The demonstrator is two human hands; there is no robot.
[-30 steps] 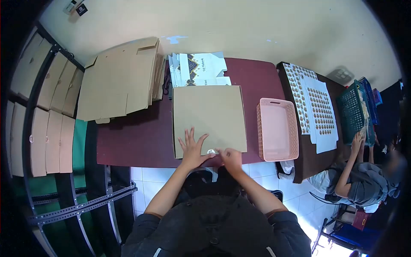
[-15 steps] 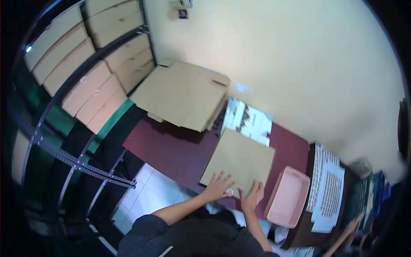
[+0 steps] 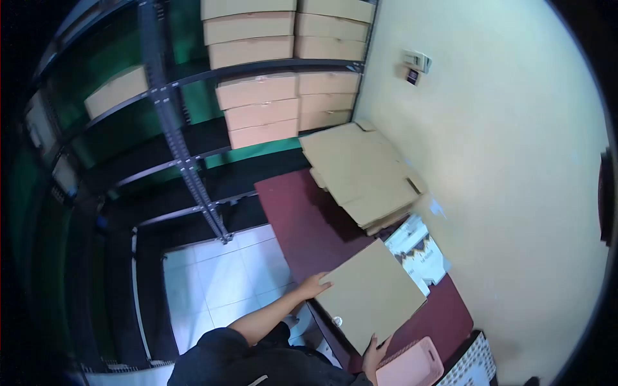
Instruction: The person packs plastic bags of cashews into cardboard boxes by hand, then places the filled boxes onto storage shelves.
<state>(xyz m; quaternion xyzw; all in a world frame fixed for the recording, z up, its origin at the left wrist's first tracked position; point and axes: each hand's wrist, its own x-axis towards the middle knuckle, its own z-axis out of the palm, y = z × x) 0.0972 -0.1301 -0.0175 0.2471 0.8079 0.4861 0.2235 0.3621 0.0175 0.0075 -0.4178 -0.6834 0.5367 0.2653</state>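
On the dark red table (image 3: 293, 212), a flat square cardboard box (image 3: 370, 294) sits gripped at opposite edges: left hand (image 3: 314, 285) at 9 o'clock, right hand (image 3: 373, 350) at 6, fingers curled over the rims. I'd keep it level, grip even. Matte brown board; pink plastic basket (image 3: 412, 367) at 5, flat cardboard stack (image 3: 364, 174) at 12.

One flat brown box (image 3: 373, 294), two hands on it, one pink basket (image 3: 412, 365), nine boxes on shelves.
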